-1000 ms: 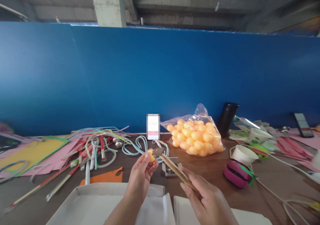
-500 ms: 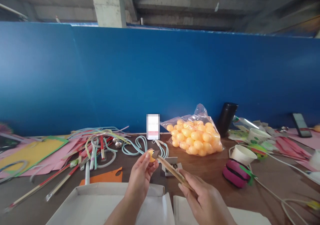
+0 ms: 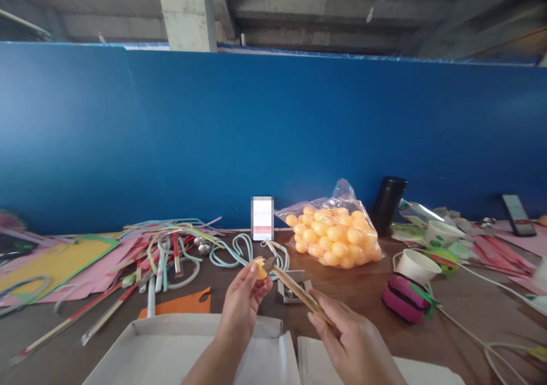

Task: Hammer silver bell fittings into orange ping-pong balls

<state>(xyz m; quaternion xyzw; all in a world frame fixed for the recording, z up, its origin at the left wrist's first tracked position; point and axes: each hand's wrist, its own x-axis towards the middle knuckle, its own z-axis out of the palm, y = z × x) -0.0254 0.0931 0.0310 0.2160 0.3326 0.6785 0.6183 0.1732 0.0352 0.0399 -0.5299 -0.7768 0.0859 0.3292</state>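
Observation:
Between its fingertips, my left hand pinches a small orange-yellow ball. My right hand is wrapped round the wooden handle of a small hammer, which slants up to the left. The dark hammer head is at the ball's right side and looks to be touching it. Behind the handle, a small open box holds little metal pieces too small to name. Further back lies a clear bag of orange balls.
A white cardboard tray lies in front. Straws and tubes are heaped at left beside coloured paper. A phone leans on the blue partition. Right: black bottle, paper cup, magenta pouch, white cable.
The hammer head has turned slightly and shows more clearly against the ball. Both hands keep their grips. The whole view has shifted a little.

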